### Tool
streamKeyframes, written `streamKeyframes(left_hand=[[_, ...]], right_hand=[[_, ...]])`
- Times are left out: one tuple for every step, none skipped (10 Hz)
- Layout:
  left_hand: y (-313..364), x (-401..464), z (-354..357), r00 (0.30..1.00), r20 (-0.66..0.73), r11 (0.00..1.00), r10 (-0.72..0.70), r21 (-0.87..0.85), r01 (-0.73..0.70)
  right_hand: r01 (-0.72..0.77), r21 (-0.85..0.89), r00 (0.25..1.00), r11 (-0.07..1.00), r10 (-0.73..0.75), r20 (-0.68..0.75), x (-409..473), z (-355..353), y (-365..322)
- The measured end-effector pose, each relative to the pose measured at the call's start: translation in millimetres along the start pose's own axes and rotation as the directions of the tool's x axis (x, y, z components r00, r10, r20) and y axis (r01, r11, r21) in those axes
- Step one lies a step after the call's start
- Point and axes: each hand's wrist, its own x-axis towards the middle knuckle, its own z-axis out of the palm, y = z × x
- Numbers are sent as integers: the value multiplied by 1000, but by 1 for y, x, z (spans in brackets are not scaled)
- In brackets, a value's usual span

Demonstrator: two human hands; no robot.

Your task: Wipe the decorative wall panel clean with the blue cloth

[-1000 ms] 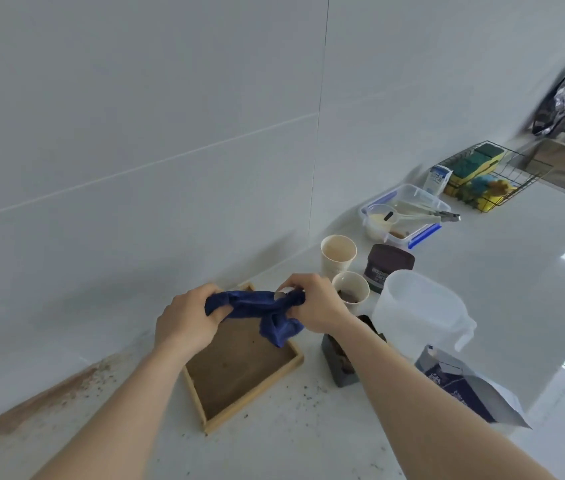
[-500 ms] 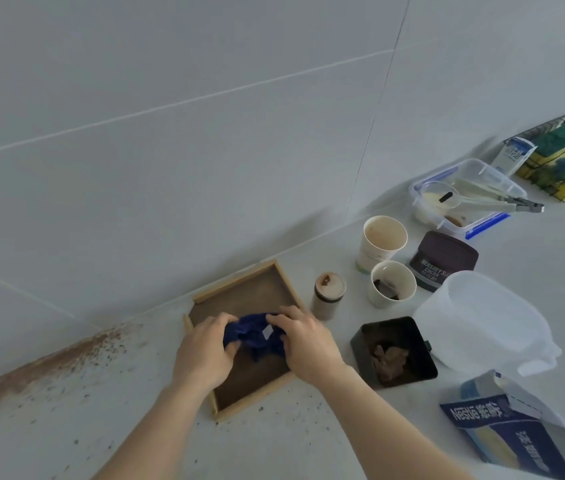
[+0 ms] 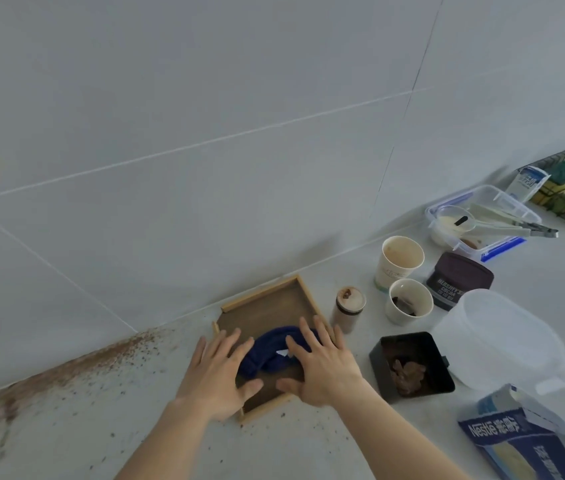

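Pressing down with both palms, you have the blue cloth (image 3: 274,353) bunched on the brown face of the panel (image 3: 267,313) — a square wooden-framed piece lying flat on the counter (image 3: 170,441), its far edge just beside the tiled wall (image 3: 204,133). Your left hand (image 3: 218,372) lies flat, fingers spread and released, covering the cloth's left end and the panel's near-left frame. Your right hand (image 3: 322,365) is flat too, fingers splayed and gripping nothing, resting on the cloth's right part, with the thumb pointing toward your left thumb. A small white tag shows on the cloth between your hands.

Brown powder (image 3: 76,368) is smeared along the join of wall and counter to your left, with specks scattered over the counter near the panel.

To the right of the panel stands a small jar (image 3: 348,308), then two paper cups (image 3: 402,261) — the nearer one holds something dark. A black tub (image 3: 412,367) with brown lumps sits near your right wrist. Beyond it are a clear pitcher (image 3: 495,341), a cocoa tin (image 3: 459,278), a clear box with tongs (image 3: 502,223) across it, and a blue Nestle carton (image 3: 523,441) at the lower right.
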Motion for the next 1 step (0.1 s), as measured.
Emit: streamKeyframes(left_hand=[[-8, -21, -23, 997, -66, 999, 36, 36, -33]], right_hand=[[9, 11, 999, 1000, -9, -34, -15, -20, -13]])
